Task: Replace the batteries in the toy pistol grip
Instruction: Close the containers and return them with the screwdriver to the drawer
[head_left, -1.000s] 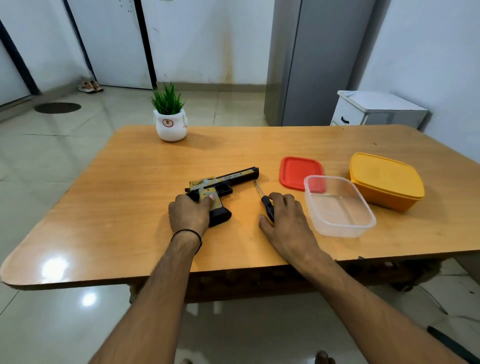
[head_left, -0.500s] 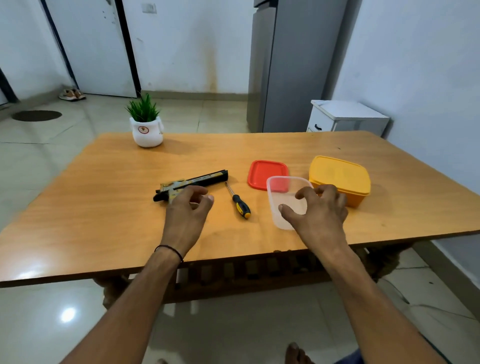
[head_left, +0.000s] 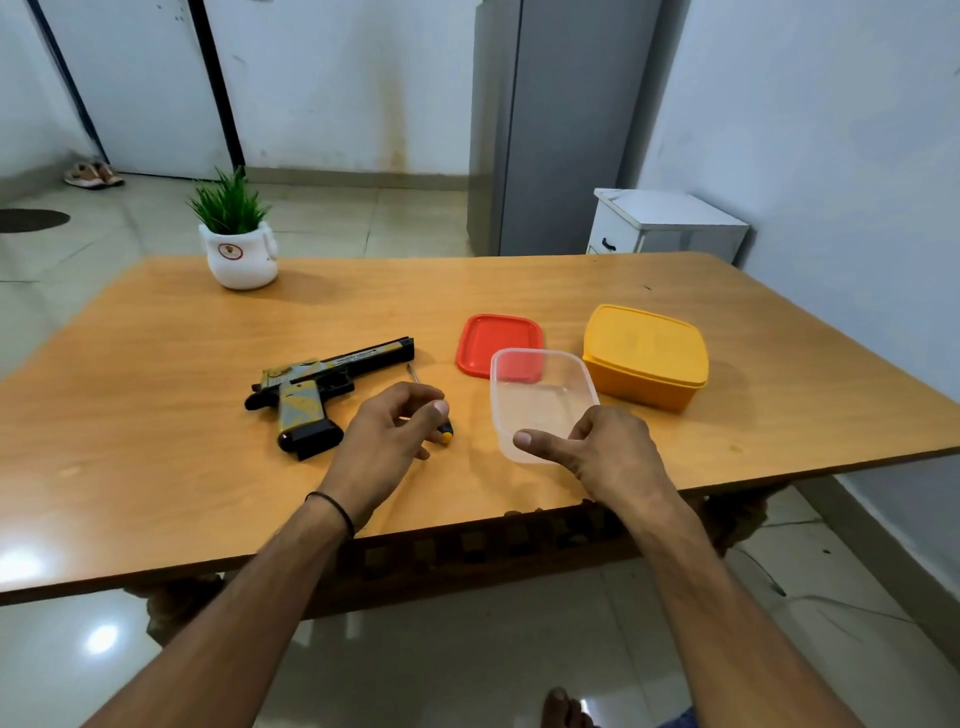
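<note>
The black and yellow toy pistol (head_left: 322, 395) lies on its side on the wooden table (head_left: 156, 415), grip toward me. Just right of it lies a small screwdriver (head_left: 413, 373) with a black and yellow handle. My left hand (head_left: 387, 441) hovers over that handle with its fingers loosely curled, and I see nothing held in it. My right hand (head_left: 608, 457) is at the near right corner of an open clear plastic container (head_left: 540, 400). Its thumb points left along the near rim and its fingers are loosely curled. No batteries show.
A red lid (head_left: 493, 340) lies behind the clear container, partly under it. A closed yellow box (head_left: 644, 358) stands to the right. A white potted plant (head_left: 236, 249) is at the far left. A fridge and a white cabinet (head_left: 670, 223) stand beyond the table.
My left hand has moved right, from above the pistol to above the screwdriver handle. My right hand has drawn back to the clear container's near corner. The pistol now shows fully.
</note>
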